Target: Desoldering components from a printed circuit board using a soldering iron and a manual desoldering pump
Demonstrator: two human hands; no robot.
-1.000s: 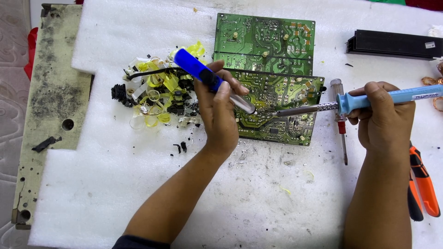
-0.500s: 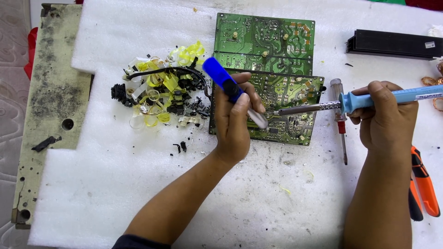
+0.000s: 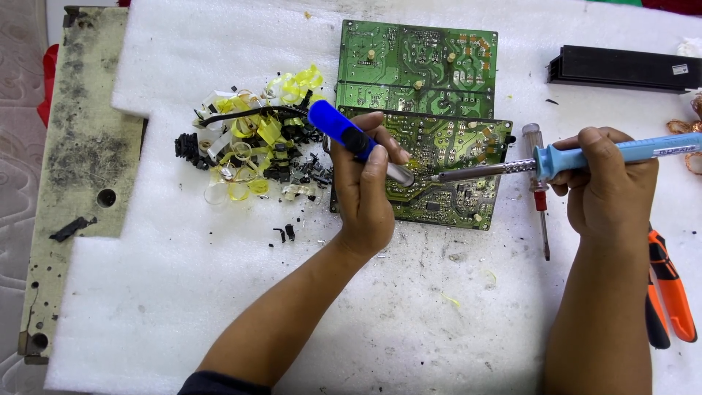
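In the head view, a blue-handled desoldering pump point(image 3: 349, 136) is held closed in the left hand point(image 3: 365, 192), its metal nozzle brought down onto the nearer green circuit board point(image 3: 446, 175), which lies flat on the white foam sheet point(image 3: 183, 292) covering the worktop. A light-blue-handled soldering iron point(image 3: 563, 159) is gripped closed in the right hand point(image 3: 607, 186), its shaft held nearly level and its tip set just beside the pump's nozzle, on the same spot of the board. A second green circuit board point(image 3: 417, 66) lies touching the first on its far side. A heap of yellow tape scraps and black components point(image 3: 248, 150) sits just left of the boards. A red-handled screwdriver point(image 3: 540, 197) lies beneath the iron, orange-handled pliers point(image 3: 669, 292) near the right forearm, and a black bar-shaped part point(image 3: 621, 69) well apart at the far right. For clean work, the tip is best kept steady on the joint and the nozzle held close and square over it, with the board kept from sliding.
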